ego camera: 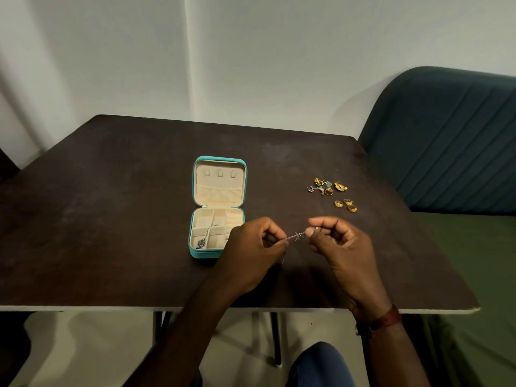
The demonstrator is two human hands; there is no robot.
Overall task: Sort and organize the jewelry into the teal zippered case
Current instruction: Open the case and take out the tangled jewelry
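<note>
The teal zippered case (195, 252) lies open on the dark table, lid flat behind it, cream lining showing. A silver necklace with a blue pendant (202, 242) rests in its front left compartments. My left hand (251, 252) and my right hand (340, 247) hover just right of the case. Between their pinched fingertips stretches a thin silver chain (296, 235). A loose pile of gold and silver jewelry (325, 186) sits at the back right, with three gold rings (346, 205) a little nearer.
The brown table (111, 219) ends in a white front edge close to me. A dark teal padded chair (452, 141) stands at the right, beside a green surface. A grey wall rises behind. My knee shows under the table.
</note>
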